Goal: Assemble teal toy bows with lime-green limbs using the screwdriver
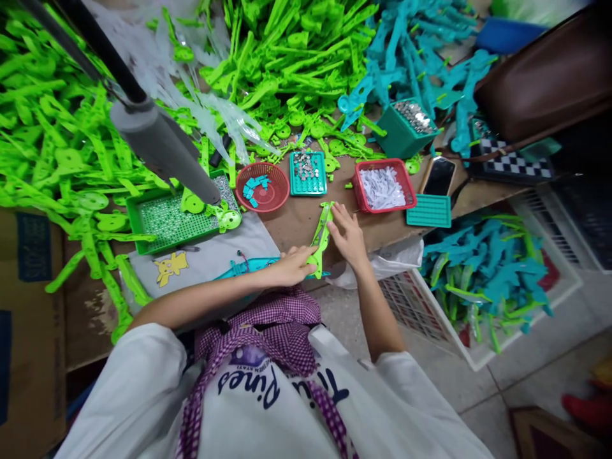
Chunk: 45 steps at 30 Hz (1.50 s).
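One bright-green part (324, 237) is being held at the centre of the frame: its lower end is being pinched by the left hand (292, 264), fingers bent nearly closed, while its upper end is being touched by the right hand (349, 236), fingers loosely spread. Small pieces are being contained in five vessels: one green basket (176, 224) (centre left), one round red basket (275, 196) and one teal tray (307, 190) (upper centre), one red tub (388, 209) (right of centre) and one dark-green box (402, 137) (upper right)
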### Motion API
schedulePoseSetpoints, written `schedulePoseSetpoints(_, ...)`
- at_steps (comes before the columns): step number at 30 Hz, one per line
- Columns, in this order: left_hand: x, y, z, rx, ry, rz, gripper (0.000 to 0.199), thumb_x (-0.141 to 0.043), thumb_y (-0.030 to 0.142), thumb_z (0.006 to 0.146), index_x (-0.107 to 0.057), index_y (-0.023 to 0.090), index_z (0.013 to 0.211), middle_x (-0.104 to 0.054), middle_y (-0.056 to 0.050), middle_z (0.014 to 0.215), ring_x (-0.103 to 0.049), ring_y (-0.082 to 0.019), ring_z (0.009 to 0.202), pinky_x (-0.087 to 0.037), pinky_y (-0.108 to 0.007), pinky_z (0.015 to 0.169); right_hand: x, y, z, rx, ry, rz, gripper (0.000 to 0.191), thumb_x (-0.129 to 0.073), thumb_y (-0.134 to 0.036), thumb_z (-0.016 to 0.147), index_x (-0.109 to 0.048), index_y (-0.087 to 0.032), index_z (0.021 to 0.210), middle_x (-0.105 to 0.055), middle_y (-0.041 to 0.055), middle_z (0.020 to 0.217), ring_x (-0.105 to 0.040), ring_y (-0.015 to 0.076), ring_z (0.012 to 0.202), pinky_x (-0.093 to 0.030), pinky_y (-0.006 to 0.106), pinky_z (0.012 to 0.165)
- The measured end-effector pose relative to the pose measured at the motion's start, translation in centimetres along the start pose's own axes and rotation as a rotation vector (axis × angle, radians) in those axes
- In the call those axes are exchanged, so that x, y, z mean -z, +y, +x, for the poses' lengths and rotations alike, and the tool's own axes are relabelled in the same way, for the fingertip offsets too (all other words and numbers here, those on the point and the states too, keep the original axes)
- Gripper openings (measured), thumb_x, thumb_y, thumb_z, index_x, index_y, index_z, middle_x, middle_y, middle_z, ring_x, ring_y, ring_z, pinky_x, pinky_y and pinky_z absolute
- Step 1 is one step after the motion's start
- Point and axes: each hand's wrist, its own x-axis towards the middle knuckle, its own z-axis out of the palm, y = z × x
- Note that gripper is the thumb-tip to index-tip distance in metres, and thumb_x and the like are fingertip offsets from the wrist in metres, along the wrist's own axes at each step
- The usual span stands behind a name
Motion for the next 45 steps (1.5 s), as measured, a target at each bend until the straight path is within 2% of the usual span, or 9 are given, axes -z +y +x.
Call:
schedulePoseSetpoints(2, 0.4, 0.4, 0.2, 0.046, -0.035, 0.087, 0.060, -0.047, 0.029, 0.095, -0.037, 0.020, 0.153, -0.048, -0.016, 0.149, -0.038, -0.036, 0.141, -0.032, -0.061, 0.112, -0.1, 0.2, 0.3, -0.009, -0.015, -0.027, 0.048, -0.045, -0.049, 0.099, -0.056, -0.030, 0.142, -0.052, 0.0076, 0.153, -0.040, 0.0242, 0.149, -0.017, 0.065, 0.123)
schedulePoseSetpoints(7, 1.0, 1.4, 0.5, 0.121, -0.051, 0.196, 0.061, -0.045, 0.026, 0.095, -0.034, 0.020, 0.155, -0.046, -0.017, 0.145, -0.037, -0.035, 0.137, -0.036, -0.056, 0.108, -0.5, 0.2, 0.7, -0.024, -0.031, -0.111, 0.047, -0.041, -0.047, 0.101, -0.054, -0.031, 0.144, -0.051, 0.0076, 0.154, -0.039, 0.0250, 0.149, -0.007, 0.069, 0.122)
schedulePoseSetpoints(13, 1.0, 1.0, 0.9, 0.135, -0.022, 0.249, 0.061, -0.047, 0.027, 0.095, -0.035, 0.025, 0.155, -0.047, -0.012, 0.143, -0.038, -0.035, 0.135, -0.037, -0.051, 0.105, -0.5, -0.2, 1.0, -0.042, -0.115, -0.219, 0.049, -0.038, -0.044, 0.102, -0.049, -0.031, 0.148, -0.048, 0.0069, 0.156, -0.039, 0.0266, 0.150, -0.003, 0.073, 0.120)
schedulePoseSetpoints(18, 1.0, 0.1, 1.0, 0.069, -0.005, 0.345, 0.063, -0.050, 0.031, 0.095, -0.035, 0.028, 0.156, -0.048, -0.011, 0.142, -0.041, -0.032, 0.132, -0.037, -0.048, 0.102, -0.4, -1.1, 1.1, -0.030, -0.138, -0.346, 0.050, -0.032, -0.040, 0.104, -0.046, -0.028, 0.150, -0.046, 0.0072, 0.157, -0.041, 0.0278, 0.149, 0.001, 0.075, 0.119)
schedulePoseSetpoints(26, 1.6, -1.7, 0.5, 0.010, 0.080, 0.385, 0.049, -0.058, 0.044, 0.095, -0.056, 0.022, 0.139, -0.058, -0.012, 0.135, -0.053, -0.031, 0.128, -0.037, -0.047, 0.108, -1.4, -2.1, 0.7, -0.019, -0.129, -0.491, 0.054, -0.024, -0.033, 0.104, -0.039, -0.022, 0.155, -0.041, 0.0115, 0.160, -0.042, 0.0279, 0.148, 0.008, 0.073, 0.120)
schedulePoseSetpoints(32, 2.8, -1.5, 1.6, 0.014, 0.082, 0.406, 0.046, -0.071, 0.042, 0.086, -0.066, 0.022, 0.127, -0.068, -0.010, 0.129, -0.062, -0.031, 0.119, -0.046, -0.041, 0.098, -2.2, -2.1, 1.1, -0.046, -0.125, -0.527, 0.056, -0.018, -0.032, 0.105, -0.036, -0.021, 0.156, -0.039, 0.0113, 0.161, -0.036, 0.0261, 0.151, 0.005, 0.072, 0.121)
schedulePoseSetpoints(36, 3.3, -1.2, 2.1, 0.039, 0.149, 0.350, 0.036, -0.073, 0.039, 0.083, -0.072, 0.024, 0.116, -0.074, -0.006, 0.120, -0.067, -0.027, 0.112, -0.048, -0.036, 0.091, -2.4, -2.1, 1.8, -0.015, -0.096, -0.484, 0.055, -0.019, -0.033, 0.105, -0.040, -0.020, 0.154, -0.042, 0.0110, 0.159, -0.038, 0.0263, 0.150, 0.007, 0.072, 0.120)
schedulePoseSetpoints(39, 3.3, -1.2, 2.8, 0.076, 0.186, 0.260, 0.026, -0.071, 0.043, 0.085, -0.075, 0.025, 0.103, -0.077, -0.002, 0.111, -0.069, -0.023, 0.106, -0.048, -0.032, 0.086, -2.0, -1.4, 2.3, 0.000, -0.083, -0.441, 0.053, -0.024, -0.035, 0.104, -0.044, -0.021, 0.152, -0.046, 0.0114, 0.157, -0.043, 0.0262, 0.147, 0.002, 0.070, 0.122)
schedulePoseSetpoints(45, 3.7, -1.3, 4.5, 0.129, 0.127, 0.222, 0.031, -0.082, 0.041, 0.074, -0.074, 0.026, 0.099, -0.077, 0.002, 0.097, -0.070, -0.020, 0.096, -0.046, -0.029, 0.080, -0.7, 0.4, 3.8, 0.084, -0.121, -0.329, 0.047, -0.038, -0.041, 0.101, -0.060, -0.021, 0.138, -0.060, 0.0114, 0.146, -0.054, 0.0234, 0.138, -0.032, 0.052, 0.119)
